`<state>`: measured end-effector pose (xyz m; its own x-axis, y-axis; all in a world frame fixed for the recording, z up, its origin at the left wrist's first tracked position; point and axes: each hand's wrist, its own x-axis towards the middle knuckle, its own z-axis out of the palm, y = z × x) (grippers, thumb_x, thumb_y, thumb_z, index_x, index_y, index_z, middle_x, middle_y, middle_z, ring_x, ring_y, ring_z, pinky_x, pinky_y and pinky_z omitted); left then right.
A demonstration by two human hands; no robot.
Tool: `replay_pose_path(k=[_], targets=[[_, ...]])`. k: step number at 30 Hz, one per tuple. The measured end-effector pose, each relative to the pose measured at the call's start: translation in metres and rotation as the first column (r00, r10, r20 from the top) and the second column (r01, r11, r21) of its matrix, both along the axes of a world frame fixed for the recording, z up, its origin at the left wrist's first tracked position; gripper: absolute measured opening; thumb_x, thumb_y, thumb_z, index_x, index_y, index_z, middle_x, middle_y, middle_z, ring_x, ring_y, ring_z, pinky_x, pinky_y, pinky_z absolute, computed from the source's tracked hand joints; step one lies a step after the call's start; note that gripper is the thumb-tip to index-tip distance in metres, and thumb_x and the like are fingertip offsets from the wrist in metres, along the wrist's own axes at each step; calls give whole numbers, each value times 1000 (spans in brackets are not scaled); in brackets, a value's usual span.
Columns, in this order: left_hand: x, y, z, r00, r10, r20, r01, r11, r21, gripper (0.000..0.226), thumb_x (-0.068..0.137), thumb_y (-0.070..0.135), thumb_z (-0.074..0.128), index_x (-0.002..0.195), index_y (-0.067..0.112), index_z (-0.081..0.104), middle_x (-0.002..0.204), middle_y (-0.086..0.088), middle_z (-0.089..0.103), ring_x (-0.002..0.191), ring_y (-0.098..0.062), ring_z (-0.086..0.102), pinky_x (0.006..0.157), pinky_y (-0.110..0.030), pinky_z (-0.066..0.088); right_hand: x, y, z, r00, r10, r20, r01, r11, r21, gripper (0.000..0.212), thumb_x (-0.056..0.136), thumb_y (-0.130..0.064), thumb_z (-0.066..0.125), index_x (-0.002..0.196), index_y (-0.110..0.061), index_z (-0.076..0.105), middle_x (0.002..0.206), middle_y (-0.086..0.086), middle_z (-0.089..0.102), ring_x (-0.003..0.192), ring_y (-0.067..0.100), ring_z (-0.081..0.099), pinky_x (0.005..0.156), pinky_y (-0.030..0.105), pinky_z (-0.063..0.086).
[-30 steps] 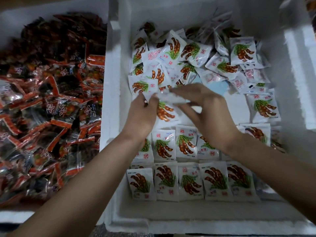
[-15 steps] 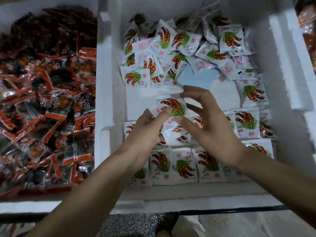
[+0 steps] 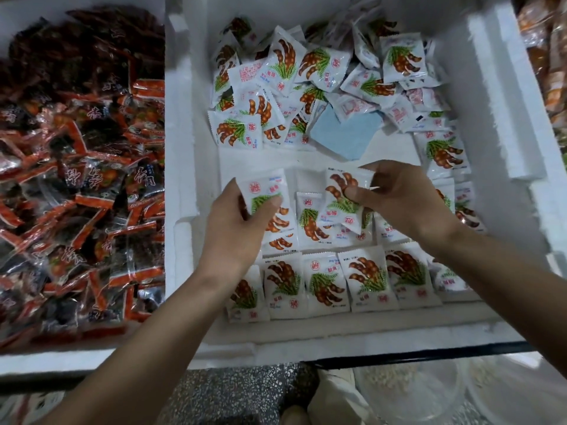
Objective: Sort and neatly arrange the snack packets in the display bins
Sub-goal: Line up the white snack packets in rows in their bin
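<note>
A white foam bin (image 3: 503, 87) holds white tamarind snack packets. A loose pile of them (image 3: 310, 69) fills its far end, and a neat row (image 3: 325, 285) lies flat along the near wall. A second row (image 3: 310, 222) sits just behind it, partly under my hands. My left hand (image 3: 236, 228) pinches one white packet (image 3: 266, 191) at the left of that second row. My right hand (image 3: 399, 197) pinches another white packet (image 3: 340, 197) between thumb and fingers, tilted above the row.
A second foam bin (image 3: 55, 357) on the left is heaped with red and black snack packets (image 3: 76, 167). A blue sheet (image 3: 346, 133) lies on the white bin's floor. Orange packets (image 3: 549, 65) show at far right. Speckled floor (image 3: 239, 394) and clear containers (image 3: 429, 391) lie below.
My hands came back from the loose pile to the second row. They have drawn apart, so each now holds its own packet.
</note>
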<state>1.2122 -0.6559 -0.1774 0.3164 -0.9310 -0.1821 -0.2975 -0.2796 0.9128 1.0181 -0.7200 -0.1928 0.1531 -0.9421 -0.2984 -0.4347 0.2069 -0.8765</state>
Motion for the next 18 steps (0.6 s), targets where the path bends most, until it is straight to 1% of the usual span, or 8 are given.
replay_pose_path(k=[1, 2, 4, 6, 10, 13, 15, 18], targets=[[2, -1, 0, 1000, 14, 4, -14, 1000, -5, 19, 90, 13, 65, 107, 20, 60, 93, 17, 65, 88, 4, 63, 71, -9, 51, 0, -1, -3, 999, 17, -40, -18, 1000, -6, 25, 80, -25, 72, 102, -16, 64, 91, 5, 71, 84, 21, 68, 79, 33, 56], [3, -1, 1, 1000, 27, 5, -27, 1000, -8, 18, 90, 13, 65, 106, 21, 60, 93, 17, 65, 89, 3, 63, 73, -11, 53, 3, -2, -7, 996, 44, -77, -45, 999, -13, 22, 81, -24, 72, 100, -18, 63, 88, 0, 70, 82, 16, 67, 73, 25, 55], [5, -1, 2, 999, 48, 9, -48, 999, -15, 18, 89, 13, 65, 105, 21, 60, 94, 16, 66, 92, -3, 65, 78, -19, 55, 10, -1, -13, 986, 98, -134, -102, 994, -24, 21, 81, -22, 72, 97, -22, 58, 79, -9, 63, 71, 5, 61, 55, 8, 47], [4, -1, 3, 998, 59, 6, -59, 998, -17, 19, 89, 14, 65, 106, 21, 60, 95, 14, 67, 94, -7, 67, 80, -25, 56, 19, 0, -19, 978, 129, -164, -136, 990, -37, 22, 82, -22, 72, 97, -24, 56, 76, -13, 57, 66, -1, 54, 46, 4, 40], [1, 1, 4, 999, 47, 21, -47, 999, -3, 19, 90, 15, 65, 106, 22, 60, 95, 15, 65, 95, -7, 66, 80, -23, 56, 29, -1, -27, 966, 175, -188, -186, 982, -41, 22, 85, -20, 69, 102, -19, 57, 81, -8, 55, 68, 1, 52, 49, 1, 37], [0, 3, 3, 999, 22, 35, -22, 1000, 5, 16, 91, 17, 64, 104, 25, 59, 92, 20, 64, 90, 2, 64, 74, -13, 54, 29, -2, -29, 962, 207, -176, -217, 975, -41, 22, 85, -18, 68, 105, -15, 59, 84, -6, 56, 76, 10, 57, 56, 5, 41], [-2, 6, 2, 999, 3, 41, -3, 1000, 13, 14, 92, 19, 62, 101, 28, 58, 89, 23, 62, 84, 8, 61, 70, -6, 50, 27, -2, -30, 957, 223, -183, -234, 971, -42, 24, 85, -17, 68, 108, -16, 60, 85, -6, 57, 76, 9, 55, 54, 1, 40], [-5, 9, 2, 999, -32, 33, 31, 999, 32, 13, 95, 22, 57, 106, 28, 56, 91, 25, 61, 81, 12, 58, 68, 0, 44, 26, -2, -32, 950, 247, -192, -260, 964, -48, 28, 85, -15, 68, 113, -16, 63, 87, -5, 57, 77, 8, 54, 54, -3, 37]])
